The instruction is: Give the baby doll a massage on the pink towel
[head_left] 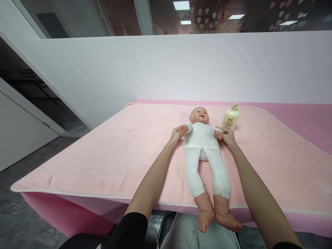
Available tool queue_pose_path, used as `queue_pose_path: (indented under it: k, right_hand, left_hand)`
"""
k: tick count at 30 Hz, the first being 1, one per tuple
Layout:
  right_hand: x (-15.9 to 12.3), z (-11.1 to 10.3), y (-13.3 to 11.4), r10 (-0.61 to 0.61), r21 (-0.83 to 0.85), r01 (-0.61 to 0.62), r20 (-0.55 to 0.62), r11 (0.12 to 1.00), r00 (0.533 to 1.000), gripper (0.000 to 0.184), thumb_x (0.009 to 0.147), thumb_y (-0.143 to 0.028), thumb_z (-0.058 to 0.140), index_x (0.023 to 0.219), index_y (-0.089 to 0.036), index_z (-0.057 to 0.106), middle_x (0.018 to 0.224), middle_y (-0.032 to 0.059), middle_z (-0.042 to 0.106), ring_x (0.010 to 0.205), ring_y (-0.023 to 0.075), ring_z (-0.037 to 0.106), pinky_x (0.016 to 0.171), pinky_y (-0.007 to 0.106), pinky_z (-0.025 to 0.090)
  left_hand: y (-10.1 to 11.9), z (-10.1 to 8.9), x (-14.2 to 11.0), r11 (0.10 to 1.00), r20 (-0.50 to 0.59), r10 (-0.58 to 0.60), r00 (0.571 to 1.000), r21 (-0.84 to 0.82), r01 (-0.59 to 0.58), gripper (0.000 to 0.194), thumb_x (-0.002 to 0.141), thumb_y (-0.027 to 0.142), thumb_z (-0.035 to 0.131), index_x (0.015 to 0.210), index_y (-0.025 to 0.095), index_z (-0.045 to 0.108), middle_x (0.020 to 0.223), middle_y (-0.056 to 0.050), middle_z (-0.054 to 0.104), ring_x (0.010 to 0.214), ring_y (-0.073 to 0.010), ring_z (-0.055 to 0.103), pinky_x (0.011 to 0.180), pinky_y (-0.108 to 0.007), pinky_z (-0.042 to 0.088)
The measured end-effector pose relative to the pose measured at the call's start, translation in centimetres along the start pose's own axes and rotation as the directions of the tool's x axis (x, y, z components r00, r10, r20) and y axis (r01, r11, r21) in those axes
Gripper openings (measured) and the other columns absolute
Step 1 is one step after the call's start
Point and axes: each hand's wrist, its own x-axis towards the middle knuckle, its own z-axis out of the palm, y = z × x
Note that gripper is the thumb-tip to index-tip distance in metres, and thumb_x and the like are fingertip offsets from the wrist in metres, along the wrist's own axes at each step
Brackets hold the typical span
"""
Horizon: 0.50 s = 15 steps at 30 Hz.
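A baby doll point(202, 145) in a white top and white trousers lies on its back on a pink blanket point(116, 155), head away from me, bare feet hanging over the near edge. My left hand point(175, 135) is closed around the doll's hand on the left side. My right hand point(227, 136) grips the doll's other hand. Both doll arms are stretched out sideways. A cream pump bottle point(230, 117) stands upright just behind my right hand, beside the doll's head.
The blanket covers a pink padded table point(298, 110) that runs along a white partition wall point(166, 69). Dark floor point(31, 155) and a doorway lie to the left. My lap in grey cloth point(181, 235) shows below the table edge.
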Motion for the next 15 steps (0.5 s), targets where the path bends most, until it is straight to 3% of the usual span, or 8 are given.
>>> queue_pose_path:
  k: [3,7,11,15]
  right_hand:
    - [-0.1,0.6,-0.2,0.019,-0.048,-0.019,-0.007,0.999,1.000,0.042,0.058,-0.031,0.055,0.094,-0.014,0.067,0.086,0.0060,0.065,0.065,0.0139,0.053,0.055,0.025,0.043]
    - [-0.2,1.2,-0.5,-0.089,-0.291,0.093,0.028,0.952,0.996,0.034,0.065,-0.034,0.048,0.086,-0.015,0.066,0.076,0.0034,0.063,0.065,0.0140,0.049,0.058,0.025,0.039]
    - [-0.1,1.2,-0.7,-0.136,-0.553,0.137,0.043,0.822,0.990,0.031,0.073,-0.040,0.042,0.073,-0.015,0.060,0.065,0.0033,0.056,0.063,0.0152,0.046,0.059,0.026,0.035]
    - [0.1,1.4,-0.8,-0.081,-0.640,0.090,0.043,0.763,0.996,0.034,0.077,-0.044,0.039,0.069,-0.017,0.056,0.066,0.0059,0.056,0.061,0.0167,0.046,0.056,0.027,0.033]
  left_hand:
    - [-0.2,0.3,0.1,0.999,0.073,0.026,0.997,-0.033,-0.023,0.032,0.063,0.028,0.065,0.092,0.015,0.067,0.097,-0.006,0.066,0.094,-0.0194,0.057,0.086,-0.032,0.042]
    - [-0.6,0.7,0.3,0.998,0.025,0.059,0.998,0.027,-0.060,0.040,0.066,0.042,0.062,0.094,0.014,0.067,0.093,-0.005,0.066,0.082,-0.0152,0.055,0.075,-0.026,0.041]
    - [-0.6,0.9,0.4,0.979,-0.047,0.050,0.998,0.198,-0.040,0.041,0.070,0.050,0.056,0.078,0.012,0.066,0.065,0.000,0.059,0.060,-0.0100,0.045,0.057,-0.022,0.033]
    - [-0.2,1.2,0.3,0.927,-0.115,0.067,0.991,0.375,-0.020,0.040,0.075,0.048,0.050,0.056,0.014,0.054,0.052,0.002,0.045,0.053,-0.0085,0.035,0.052,-0.023,0.024]
